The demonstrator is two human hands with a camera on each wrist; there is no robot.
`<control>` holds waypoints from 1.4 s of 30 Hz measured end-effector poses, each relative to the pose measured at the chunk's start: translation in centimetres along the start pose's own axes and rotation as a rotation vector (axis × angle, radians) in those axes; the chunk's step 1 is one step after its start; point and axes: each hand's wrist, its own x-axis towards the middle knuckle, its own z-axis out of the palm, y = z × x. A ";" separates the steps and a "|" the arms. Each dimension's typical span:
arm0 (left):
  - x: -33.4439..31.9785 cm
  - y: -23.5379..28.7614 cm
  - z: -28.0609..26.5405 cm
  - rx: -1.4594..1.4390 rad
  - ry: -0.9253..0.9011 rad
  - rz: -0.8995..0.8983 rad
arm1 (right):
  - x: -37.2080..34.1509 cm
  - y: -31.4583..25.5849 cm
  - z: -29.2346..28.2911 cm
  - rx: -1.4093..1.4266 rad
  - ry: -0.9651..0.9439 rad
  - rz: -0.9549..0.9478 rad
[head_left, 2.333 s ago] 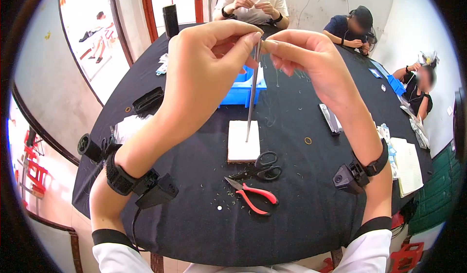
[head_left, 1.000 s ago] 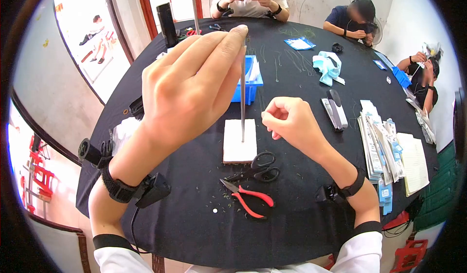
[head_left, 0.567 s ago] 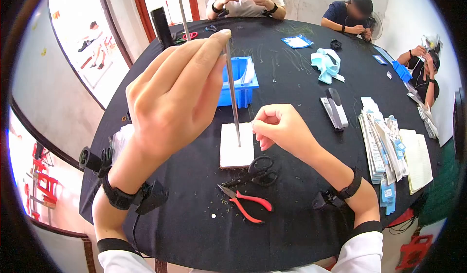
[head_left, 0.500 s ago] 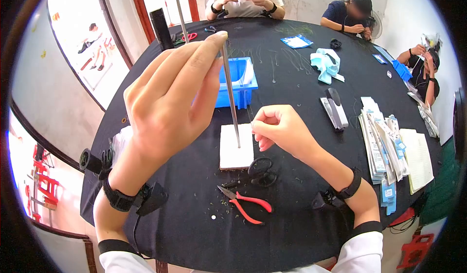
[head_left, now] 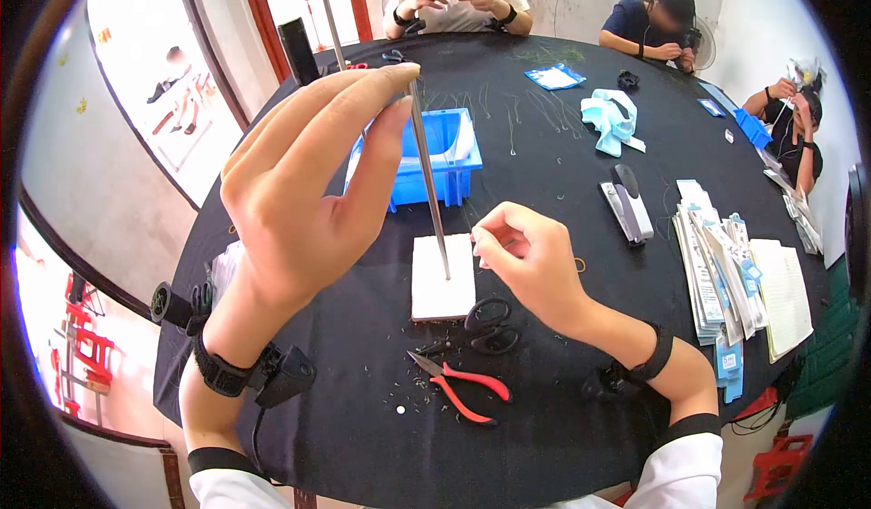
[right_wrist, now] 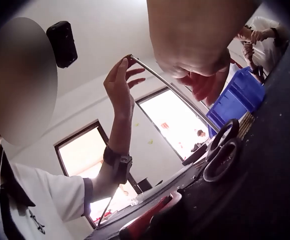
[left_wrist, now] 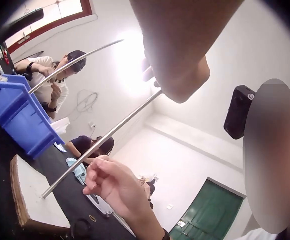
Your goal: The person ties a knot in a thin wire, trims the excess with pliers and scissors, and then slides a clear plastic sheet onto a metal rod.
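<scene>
A slim metal rod [head_left: 426,164] rises from a white square block [head_left: 431,296] on the black tablecloth. My left hand [head_left: 304,182] is at the rod's top end; the index fingertip touches the tip, and the thumb is apart from the index finger. Low and just right of the rod, my right hand [head_left: 542,269] has curled fingers, with thumb and index finger pinching a fine thread [head_left: 469,211] that is barely visible. In the left wrist view the rod [left_wrist: 105,140] runs slantwise from the block [left_wrist: 32,190] up to the left hand.
Black scissors [head_left: 493,327] and red-handled pliers [head_left: 472,386] lie before the block. Behind it stands a blue bin [head_left: 445,182], with a second rod [head_left: 331,24] farther left. A stapler [head_left: 626,205] and packaging cards [head_left: 712,264] lie right. Other people sit around the table.
Both hands were together at the rod's top; the right hand has come down beside the block. The left hand stayed at the tip, and its thumb has spread from the index finger.
</scene>
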 end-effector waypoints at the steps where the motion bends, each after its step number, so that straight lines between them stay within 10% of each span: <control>1: 0.0 0.0 0.0 0.000 0.005 -0.003 | -0.1 0.0 0.0 -0.103 0.046 -0.124; 7: 0.0 0.1 0.1 0.000 0.012 -0.005 | 0.1 0.5 -1.1 -0.377 0.218 -0.637; 13: 0.1 0.0 0.1 0.031 0.025 0.058 | -0.8 -0.2 -1.6 -0.070 0.187 -0.403; 20: 0.1 -0.4 0.1 0.035 0.035 0.116 | -1.4 -1.5 -2.7 -0.578 -0.084 -1.109; 32: 0.2 -0.3 0.1 0.057 0.033 0.139 | -1.0 -0.6 -1.5 -0.406 -0.099 -0.712; 42: 0.1 -0.2 0.1 0.060 0.032 0.126 | -0.7 -1.6 -2.1 0.405 -0.424 0.240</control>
